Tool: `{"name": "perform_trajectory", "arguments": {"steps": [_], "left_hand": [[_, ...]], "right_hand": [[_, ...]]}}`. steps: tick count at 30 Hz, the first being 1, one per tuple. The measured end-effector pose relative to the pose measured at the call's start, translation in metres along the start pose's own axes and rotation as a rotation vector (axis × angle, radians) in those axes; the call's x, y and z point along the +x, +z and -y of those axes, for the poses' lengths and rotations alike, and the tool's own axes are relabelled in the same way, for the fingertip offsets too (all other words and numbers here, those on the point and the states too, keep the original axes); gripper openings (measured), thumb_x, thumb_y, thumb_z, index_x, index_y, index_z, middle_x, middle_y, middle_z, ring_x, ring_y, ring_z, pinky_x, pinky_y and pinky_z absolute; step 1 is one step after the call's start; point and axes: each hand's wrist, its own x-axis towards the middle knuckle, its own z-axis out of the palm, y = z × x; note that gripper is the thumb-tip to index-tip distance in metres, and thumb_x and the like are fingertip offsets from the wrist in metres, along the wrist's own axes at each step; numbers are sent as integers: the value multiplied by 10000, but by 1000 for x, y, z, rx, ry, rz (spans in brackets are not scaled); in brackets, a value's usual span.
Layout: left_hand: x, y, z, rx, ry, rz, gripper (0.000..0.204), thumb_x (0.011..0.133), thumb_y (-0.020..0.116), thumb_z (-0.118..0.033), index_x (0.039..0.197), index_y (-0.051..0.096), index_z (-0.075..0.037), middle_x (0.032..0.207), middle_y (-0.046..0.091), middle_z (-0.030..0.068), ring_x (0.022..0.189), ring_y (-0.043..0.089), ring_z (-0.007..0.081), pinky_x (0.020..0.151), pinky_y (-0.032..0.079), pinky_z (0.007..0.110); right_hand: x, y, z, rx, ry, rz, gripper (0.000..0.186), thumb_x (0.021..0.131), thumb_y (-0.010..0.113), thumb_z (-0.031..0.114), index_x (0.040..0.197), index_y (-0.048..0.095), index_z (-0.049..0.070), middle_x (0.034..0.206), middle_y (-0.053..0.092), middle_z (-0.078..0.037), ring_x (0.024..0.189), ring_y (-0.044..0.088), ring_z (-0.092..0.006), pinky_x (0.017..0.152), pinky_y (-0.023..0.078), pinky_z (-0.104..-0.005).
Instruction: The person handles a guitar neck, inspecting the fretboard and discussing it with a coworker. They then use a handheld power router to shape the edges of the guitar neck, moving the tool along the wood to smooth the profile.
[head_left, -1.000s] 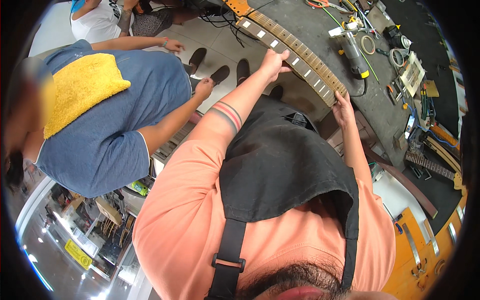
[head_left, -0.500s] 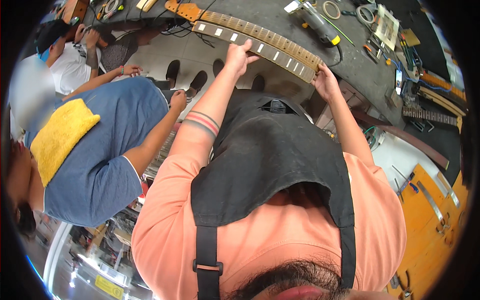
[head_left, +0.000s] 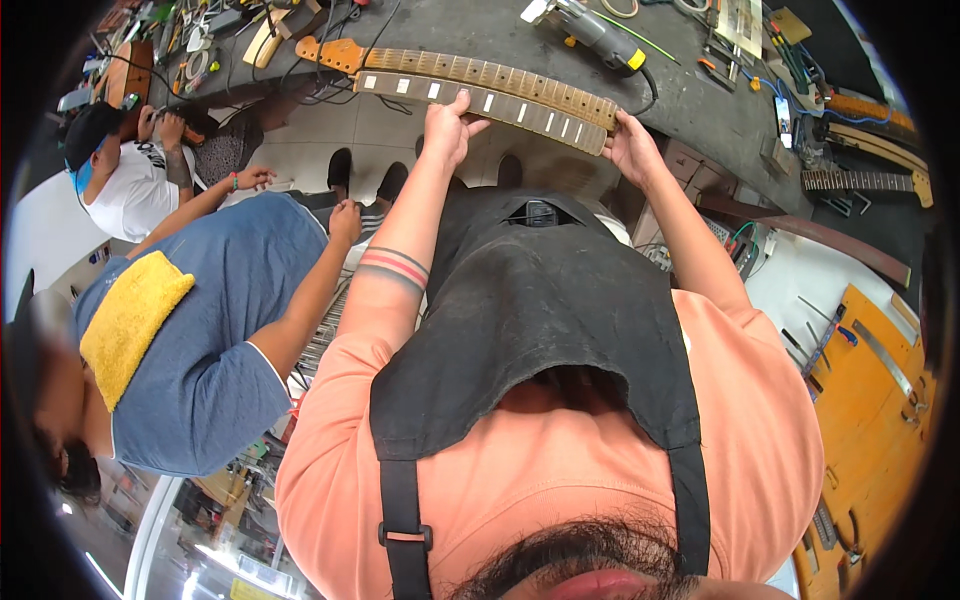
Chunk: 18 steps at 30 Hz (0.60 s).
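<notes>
Guitar neck [head_left: 470,70] and dark board [head_left: 515,110] with white blocks held side by side, along the near edge of the desk [head_left: 470,28]. My left grip [head_left: 449,132] clasps the board near mid-length, thumb on top. My right grip [head_left: 632,150] is closed on the right-hand ends of both. Corded power tool [head_left: 597,38] lies beyond.

Amber guitar neck [head_left: 490,76], headstock [head_left: 338,54] leftward; dark fingerboard [head_left: 507,106], white block inlays, alongside.

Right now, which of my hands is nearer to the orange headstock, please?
Left. Your left hand holds the inlaid fretboard near its middle, right of the headstock; your right hand is farther right, at the fretboard's right end.
</notes>
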Motion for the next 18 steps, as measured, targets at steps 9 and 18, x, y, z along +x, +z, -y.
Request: {"name": "perform_trajectory", "arguments": {"steps": [9,18], "left_hand": [[-2,2,-3,54,-12,9,402,1137,576,-199,1392,564,112,1371,671,250,1265,687,405,1046,594,621],[-6,7,-5,42,3,41,421,1147,547,-176,1428,510,135,1418,629,267,1296,667,422,1083,585,644]], "right_hand": [[-11,16,8,-64,-26,-23,588,1149,402,342,1693,349,126,1573,546,-163,1347,621,-321,1126,518,-464],[-12,12,7,-67,-34,-38,581,1152,410,348,1689,362,130,1555,562,-149,1300,654,-301,1102,528,-443]]}}
